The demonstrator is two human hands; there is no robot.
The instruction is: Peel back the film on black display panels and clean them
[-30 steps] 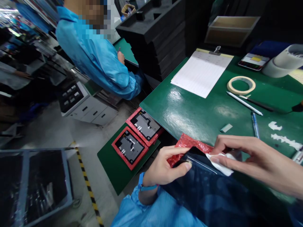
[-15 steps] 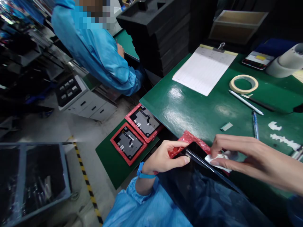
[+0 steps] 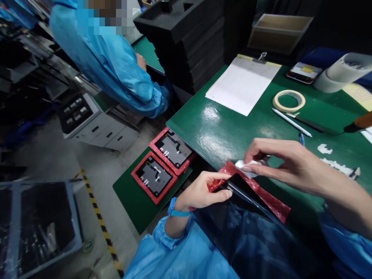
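Observation:
My left hand [image 3: 205, 190], a blue band at its wrist, grips the near-left corner of a dark glossy screen panel [image 3: 247, 228]. Its thumb lies on the panel's edge, and red bubble wrap [image 3: 270, 199] is caught under the fingers and runs along the panel's far side. Pinched in the fingertips of my right hand [image 3: 273, 161] is a crumpled white wipe [image 3: 244, 167], just above the far end of the red wrap. Whether the wipe touches the wrap I cannot tell. The panel is tilted at the table's edge, its lower part in front of my blue sleeve.
On the green table [image 3: 203, 128] lie a clipboard with paper [image 3: 244, 85], a tape roll [image 3: 289, 101], a white pen [image 3: 292, 122] and white scraps [image 3: 324, 148]. Two panels in red wrap [image 3: 155, 178] rest on a lower green board. A co-worker [image 3: 110, 69] sits at the left.
My right hand has lifted the wipe off the panel's edge, up and to the left, baring more red wrap. The left hand keeps its grip. The view has shifted slightly.

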